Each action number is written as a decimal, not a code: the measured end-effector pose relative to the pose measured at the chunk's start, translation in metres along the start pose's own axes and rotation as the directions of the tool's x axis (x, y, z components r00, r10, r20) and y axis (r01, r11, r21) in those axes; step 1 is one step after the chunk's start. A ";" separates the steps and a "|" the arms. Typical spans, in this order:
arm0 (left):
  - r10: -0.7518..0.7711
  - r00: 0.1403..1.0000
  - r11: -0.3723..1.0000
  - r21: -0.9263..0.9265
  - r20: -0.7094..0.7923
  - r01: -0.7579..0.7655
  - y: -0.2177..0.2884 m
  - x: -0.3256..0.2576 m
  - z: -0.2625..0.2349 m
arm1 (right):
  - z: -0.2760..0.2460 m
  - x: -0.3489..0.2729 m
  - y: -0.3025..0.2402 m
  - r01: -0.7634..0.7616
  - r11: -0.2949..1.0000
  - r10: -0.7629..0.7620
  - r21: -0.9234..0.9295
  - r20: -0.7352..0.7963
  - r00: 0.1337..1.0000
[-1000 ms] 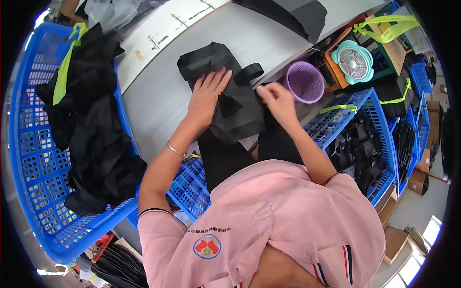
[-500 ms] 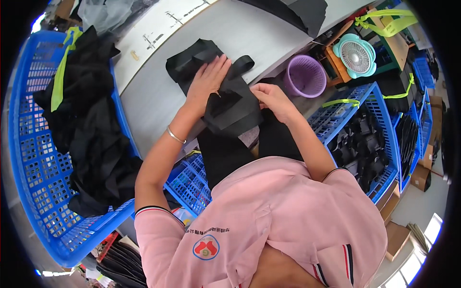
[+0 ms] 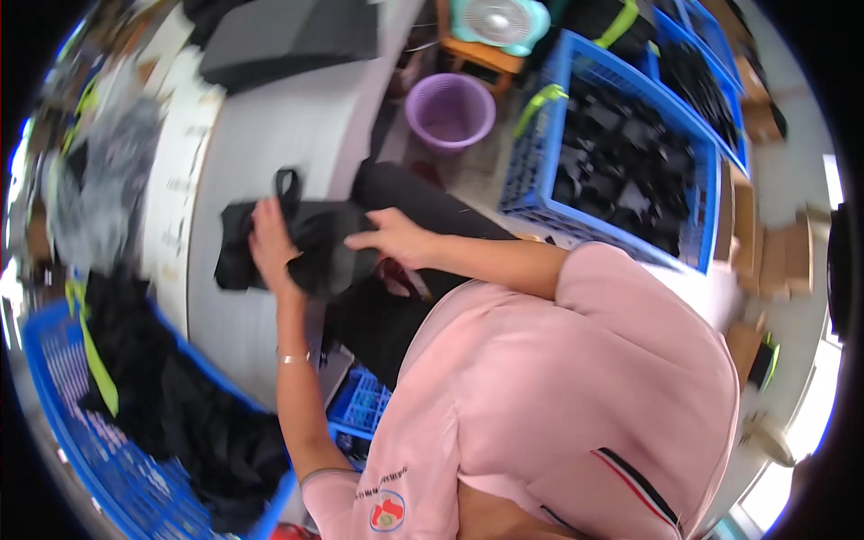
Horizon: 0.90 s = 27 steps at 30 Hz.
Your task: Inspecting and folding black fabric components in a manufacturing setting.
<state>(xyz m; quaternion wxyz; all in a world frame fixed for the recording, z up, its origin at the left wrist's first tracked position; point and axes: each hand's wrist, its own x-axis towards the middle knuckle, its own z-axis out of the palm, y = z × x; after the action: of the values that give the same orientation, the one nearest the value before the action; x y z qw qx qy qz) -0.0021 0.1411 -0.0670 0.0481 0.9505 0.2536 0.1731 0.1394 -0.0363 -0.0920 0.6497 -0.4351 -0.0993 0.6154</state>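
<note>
A black fabric piece [image 3: 335, 247] with a small standing loop [image 3: 287, 187] lies across the pale table's near edge, one end over my lap. My left hand [image 3: 273, 243] is pressed flat on it beside the loop, fingers stretched out. At the piece's right edge, my right hand [image 3: 400, 238] holds the fabric with its thumb on top; the other fingers are partly hidden and a little blurred.
Dark folded material [image 3: 292, 40] lies at the table's far end. A blue crate [image 3: 54, 387] of black cloth stands at lower left. To the right are a purple basket [image 3: 450, 135], a turquoise fan [image 3: 499, 22] and a blue crate [image 3: 711, 207] of black pieces.
The view has swung round, so the table and both crates sit differently in it. My hands remain on the black fabric piece, left palm flat, right hand at its edge.
</note>
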 end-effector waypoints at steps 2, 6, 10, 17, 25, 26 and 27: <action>0.022 0.995 0.993 -0.117 -0.098 -0.033 -0.007 0.001 -0.003 | -0.010 -0.006 -0.006 0.053 0.986 -0.061 -0.157 -0.045 0.997; -0.227 0.972 0.966 0.108 -0.061 0.233 -0.027 0.005 -0.004 | -0.039 -0.024 -0.016 0.146 0.961 -0.164 -0.237 -0.059 0.985; -0.284 0.959 0.959 -0.014 -0.012 0.284 -0.048 0.004 0.006 | -0.076 -0.056 -0.017 0.220 0.915 -0.276 -0.338 -0.128 0.953; -0.297 0.952 0.937 -0.213 -0.076 0.275 -0.047 -0.006 0.006 | -0.199 -0.163 -0.047 0.300 0.952 -0.267 -0.064 -0.654 0.708; -0.323 0.945 0.939 -0.139 -0.043 0.314 -0.037 -0.004 0.000 | -0.366 -0.347 -0.045 0.641 0.733 -0.324 -0.229 -0.945 0.033; -0.328 0.944 0.934 -0.167 -0.044 0.316 -0.037 -0.004 -0.001 | -0.393 -0.375 -0.039 0.636 0.719 -0.340 -0.281 -0.940 -0.032; -0.316 0.948 0.930 -0.216 -0.051 0.298 -0.037 -0.004 0.000 | -0.423 -0.404 -0.032 0.618 0.723 -0.291 -0.307 -0.948 -0.130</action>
<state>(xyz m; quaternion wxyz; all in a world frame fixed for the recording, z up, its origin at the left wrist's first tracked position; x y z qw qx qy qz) -0.0229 0.1713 -0.0746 0.1619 0.8808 0.3816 0.2289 0.3538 -0.5778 -0.1600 0.7565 -0.5761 0.2907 -0.1063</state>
